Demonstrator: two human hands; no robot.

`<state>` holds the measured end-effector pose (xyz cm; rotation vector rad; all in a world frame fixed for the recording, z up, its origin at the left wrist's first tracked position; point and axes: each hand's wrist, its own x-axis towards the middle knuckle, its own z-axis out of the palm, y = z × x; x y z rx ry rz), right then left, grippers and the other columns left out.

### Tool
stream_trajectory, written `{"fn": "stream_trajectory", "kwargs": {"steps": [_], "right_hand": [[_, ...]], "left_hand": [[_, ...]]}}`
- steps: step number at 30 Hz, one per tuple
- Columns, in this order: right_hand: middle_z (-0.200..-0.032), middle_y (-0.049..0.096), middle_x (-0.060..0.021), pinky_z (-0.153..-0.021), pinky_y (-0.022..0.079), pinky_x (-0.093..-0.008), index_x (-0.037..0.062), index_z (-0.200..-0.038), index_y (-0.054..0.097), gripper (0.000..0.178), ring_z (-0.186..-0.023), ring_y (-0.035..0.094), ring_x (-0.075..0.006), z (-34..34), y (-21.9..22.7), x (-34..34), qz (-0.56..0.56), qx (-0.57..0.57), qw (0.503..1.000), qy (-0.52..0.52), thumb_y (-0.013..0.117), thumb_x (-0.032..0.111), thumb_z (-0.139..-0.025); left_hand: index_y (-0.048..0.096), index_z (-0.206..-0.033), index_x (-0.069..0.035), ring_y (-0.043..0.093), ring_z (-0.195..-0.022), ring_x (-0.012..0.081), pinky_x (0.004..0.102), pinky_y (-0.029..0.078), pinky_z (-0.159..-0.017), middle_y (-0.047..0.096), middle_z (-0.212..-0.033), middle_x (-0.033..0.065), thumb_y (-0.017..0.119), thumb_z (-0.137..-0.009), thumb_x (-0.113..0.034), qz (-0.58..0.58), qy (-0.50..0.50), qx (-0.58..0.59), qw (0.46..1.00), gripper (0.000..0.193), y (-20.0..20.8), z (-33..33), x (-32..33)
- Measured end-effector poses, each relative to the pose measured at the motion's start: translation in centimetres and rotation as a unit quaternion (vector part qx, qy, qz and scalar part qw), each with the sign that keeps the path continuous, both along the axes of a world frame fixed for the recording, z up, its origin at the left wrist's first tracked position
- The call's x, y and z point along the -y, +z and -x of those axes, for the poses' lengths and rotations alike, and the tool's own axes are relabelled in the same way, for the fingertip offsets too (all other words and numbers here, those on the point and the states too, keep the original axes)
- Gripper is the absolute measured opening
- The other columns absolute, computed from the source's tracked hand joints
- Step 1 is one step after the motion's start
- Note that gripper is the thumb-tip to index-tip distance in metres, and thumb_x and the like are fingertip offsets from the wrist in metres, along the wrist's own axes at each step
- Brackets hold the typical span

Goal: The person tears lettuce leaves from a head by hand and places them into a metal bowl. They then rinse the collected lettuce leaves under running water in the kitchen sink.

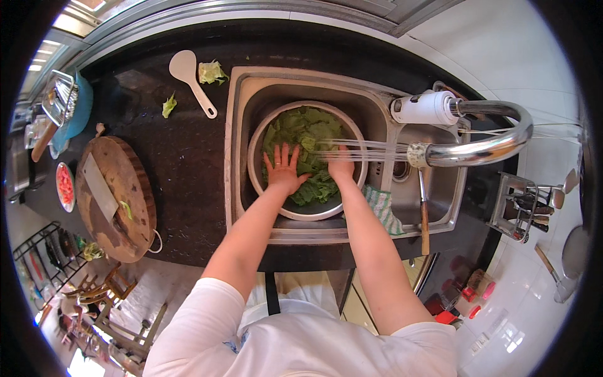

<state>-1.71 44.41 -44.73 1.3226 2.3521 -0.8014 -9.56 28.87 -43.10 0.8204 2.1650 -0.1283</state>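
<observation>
A round metal basin (257, 129) stands in the large sink compartment, filled with leafy greens (309, 127). My left hand (286, 171) lies palm down on the leaves, its fingers spread and nothing gripped. Just inside the basin's right side is my right hand (341, 166), touching the greens. Running water crosses it, and its fingers are too hidden to read. The water streams sideways from the curved chrome faucet (483, 154) at the right and lands among the leaves.
Left of the sink (230, 151) lie a white rice paddle (184, 68) and leaf scraps (212, 72). Farther left, a cleaver (98, 186) rests on a round wooden chopping board (139, 207). A wooden-handled tool (424, 217) and a striped cloth (383, 210) sit at the right.
</observation>
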Motion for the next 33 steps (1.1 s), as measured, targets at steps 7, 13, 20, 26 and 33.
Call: {"fn": "stream_trajectory", "kwargs": {"steps": [7, 13, 20, 26, 33], "right_hand": [[-0.115, 0.061, -0.0146, -0.076, 0.05, -0.0352, -0.0036, -0.121, 0.055, 0.044, -0.094, 0.062, -0.0246, -3.9, 7.9, -0.6, 0.154, -0.248, 0.933, -0.211, 0.069, 0.02, -0.087], [-0.118, 0.055, -0.0128, -0.064, 0.051, -0.0281, -0.0045, -0.126, 0.046, 0.042, -0.085, 0.061, -0.0153, -4.8, 10.4, 1.5, 0.291, -0.286, 0.886, -0.219, 0.06, 0.018, -0.094], [-0.124, 0.05, -0.0057, -0.077, 0.052, -0.0346, 0.0121, -0.133, 0.037, 0.037, -0.109, 0.053, -0.0167, -3.4, 12.4, 3.5, 0.405, -0.288, 0.837, -0.229, 0.05, 0.019, -0.099], [-0.123, 0.051, -0.0049, -0.085, 0.052, -0.0468, 0.0182, -0.128, 0.039, 0.032, -0.113, 0.053, -0.0217, -4.5, 10.6, 2.4, 0.44, -0.307, 0.778, -0.326, 0.051, 0.02, -0.098], [-0.129, 0.056, -0.0118, -0.076, 0.053, -0.0313, 0.0062, -0.137, 0.045, 0.048, -0.097, 0.063, -0.0213, -5.1, 6.7, 0.3, 0.176, -0.104, 0.976, -0.071, 0.059, 0.017, -0.093]], "left_hand": [[0.02, -0.151, -0.021, -0.004, -0.146, 0.0349, 0.0625, 0.001, -0.113, 0.004, -0.158, 0.0126, 0.065, -0.085, -0.047, -0.133, 0.08, 0.091, 0.984, 0.084, 3.9, 2.3, 1.0], [0.043, -0.137, 0.0, 0.054, -0.118, 0.0277, 0.0329, 0.041, -0.099, 0.057, -0.126, 0.0177, 0.052, -0.098, -0.032, -0.469, 0.362, 0.314, 0.742, 0.051, 7.8, -2.1, 0.2], [0.047, -0.135, -0.001, 0.056, -0.103, 0.0174, 0.0295, 0.048, -0.084, 0.058, -0.118, 0.0134, 0.063, -0.092, -0.036, -0.34, 0.385, 0.317, 0.797, 0.058, 8.8, -2.7, 1.2], [0.061, -0.118, -0.005, 0.059, -0.087, 0.0117, 0.0284, 0.051, -0.074, 0.064, -0.099, 0.0053, 0.061, -0.094, -0.022, -0.327, 0.505, 0.343, 0.721, 0.029, 9.3, -1.3, 3.1], [0.057, -0.128, -0.013, 0.042, -0.128, 0.0302, 0.045, 0.034, -0.105, 0.05, -0.135, 0.0144, 0.059, -0.094, -0.021, -0.364, 0.325, 0.137, 0.862, 0.035, 7.3, -1.4, 3.0]]}}
